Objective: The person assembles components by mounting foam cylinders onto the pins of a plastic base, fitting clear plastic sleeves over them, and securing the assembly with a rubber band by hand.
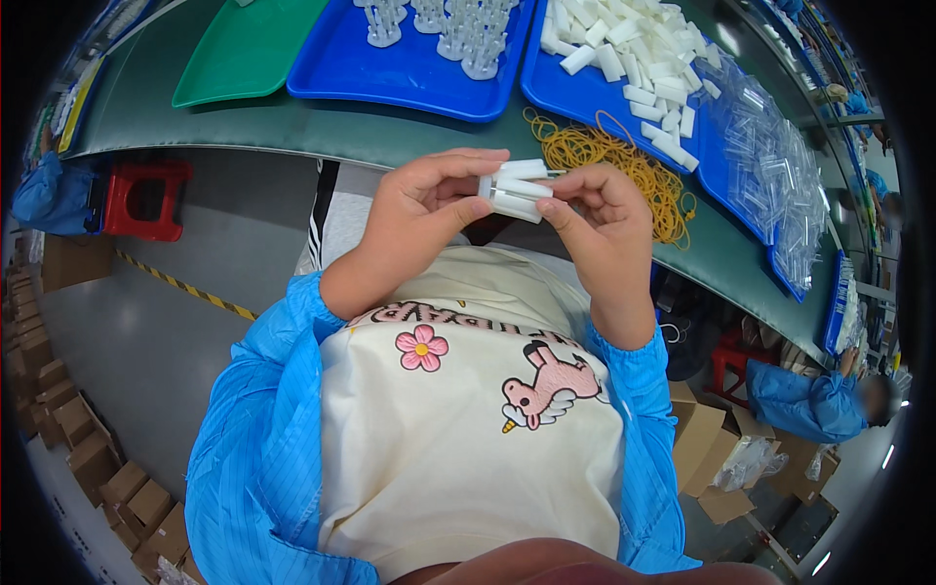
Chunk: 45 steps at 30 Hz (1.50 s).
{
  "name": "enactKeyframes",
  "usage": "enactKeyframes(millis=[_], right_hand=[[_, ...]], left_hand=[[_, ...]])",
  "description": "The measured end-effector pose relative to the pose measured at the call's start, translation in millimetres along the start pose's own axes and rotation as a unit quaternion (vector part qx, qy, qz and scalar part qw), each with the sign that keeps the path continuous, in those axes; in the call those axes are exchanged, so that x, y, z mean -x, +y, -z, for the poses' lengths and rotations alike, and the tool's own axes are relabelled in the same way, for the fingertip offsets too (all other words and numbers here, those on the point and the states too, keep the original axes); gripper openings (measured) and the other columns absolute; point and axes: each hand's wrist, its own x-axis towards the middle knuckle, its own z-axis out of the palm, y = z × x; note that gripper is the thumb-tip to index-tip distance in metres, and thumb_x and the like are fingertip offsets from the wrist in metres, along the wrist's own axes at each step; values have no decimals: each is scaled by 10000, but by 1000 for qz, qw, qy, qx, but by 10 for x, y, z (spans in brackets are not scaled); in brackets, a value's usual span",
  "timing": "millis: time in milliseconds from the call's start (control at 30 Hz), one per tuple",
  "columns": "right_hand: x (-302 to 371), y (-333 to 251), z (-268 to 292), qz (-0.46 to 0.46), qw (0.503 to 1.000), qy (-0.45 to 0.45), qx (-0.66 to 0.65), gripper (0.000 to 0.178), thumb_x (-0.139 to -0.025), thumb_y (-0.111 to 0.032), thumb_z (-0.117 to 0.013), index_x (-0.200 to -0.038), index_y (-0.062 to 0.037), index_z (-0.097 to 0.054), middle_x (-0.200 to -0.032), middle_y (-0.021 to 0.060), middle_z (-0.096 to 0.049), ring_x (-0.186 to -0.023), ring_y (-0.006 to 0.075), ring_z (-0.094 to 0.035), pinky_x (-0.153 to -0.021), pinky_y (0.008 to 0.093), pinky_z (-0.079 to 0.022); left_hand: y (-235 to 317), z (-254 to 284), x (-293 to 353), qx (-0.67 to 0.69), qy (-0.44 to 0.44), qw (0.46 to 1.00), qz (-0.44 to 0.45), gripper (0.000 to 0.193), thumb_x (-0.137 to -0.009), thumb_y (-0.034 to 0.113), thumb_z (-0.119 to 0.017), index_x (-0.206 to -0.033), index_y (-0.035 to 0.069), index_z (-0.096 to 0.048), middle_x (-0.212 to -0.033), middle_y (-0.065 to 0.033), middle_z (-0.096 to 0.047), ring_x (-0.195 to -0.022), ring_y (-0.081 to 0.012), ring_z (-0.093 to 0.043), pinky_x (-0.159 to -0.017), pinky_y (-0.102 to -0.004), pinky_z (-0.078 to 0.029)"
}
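Note:
In front of my chest, above the lap, both hands hold a white plastic holder with several white tubes lying sideways. My left hand is closed round the disc-shaped end, thumb below and fingers above. At the other end, my right hand pinches a tube between thumb and fingers. A thin pale rod sticks out from the holder toward the right fingers. Just beyond the right hand lies a tangle of yellow rubber bands on the green table.
Along the table stand a green tray, a blue tray with clear-white plastic holders, a blue tray with white tubes, and one with clear tubes. A red stool and cardboard boxes stand left. Co-workers sit nearby.

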Motion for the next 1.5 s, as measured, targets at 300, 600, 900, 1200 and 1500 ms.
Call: enactKeyframes(millis=[300, 600, 900, 1200, 1500], right_hand=[[23, 150, 36, 95, 994, 30, 38, 71, -819, 5, -712, -874, 8, -666, -930, 90, -668, -843, 143, -616, -740, 265, -488], [-184, 21, 729, 158, 947, 169, 220, 79, -853, -90, -686, -897, -28, -708, -875, 64, -692, -792, 148, -617, -677, 259, -456], [-651, -187, 2503, 218, 640, 205, 708, 269, -772, -97, -713, -1039, -83, -692, -1008, 104, -690, -998, 301, -622, -849, 407, -492], [-853, -139, 2550, 160, 579, 104, 793, 223, -765, -115, -708, -985, -86, -689, -1012, 71, -673, -914, 296, -631, -747, 413, -512], [-181, -237, 1130, 60, 996, 68, -4, 250, -906, -11, -593, -1149, 30, -635, -1086, 121, -635, -730, 94, -564, -585, 204, -457]], left_hand=[[-8, -56, 20, -10, 0, 999, 35, 339, -852, -107, -598, -1181, -26, -587, -1346, -208, -526, -1146, -249, -594, -946, -341, -527], [-69, 42, 62, 16, 28, 999, 27, 341, -859, -76, -615, -1187, 9, -573, -1364, -194, -514, -1115, -219, -606, -875, -307, -546], [-57, -24, -12, 60, 30, 995, 71, 328, -906, 27, -616, -1225, 41, -544, -1326, -161, -554, -1088, -211, -617, -844, -316, -557], [23, -4, 77, 52, 23, 995, 76, 358, -891, -6, -608, -1244, 9, -550, -1293, -155, -577, -980, -201, -649, -776, -297, -562], [26, -13, -17, 108, -25, 992, 61, 303, -868, -36, -633, -1160, 24, -579, -1315, -164, -536, -1046, -212, -619, -755, -305, -561]])
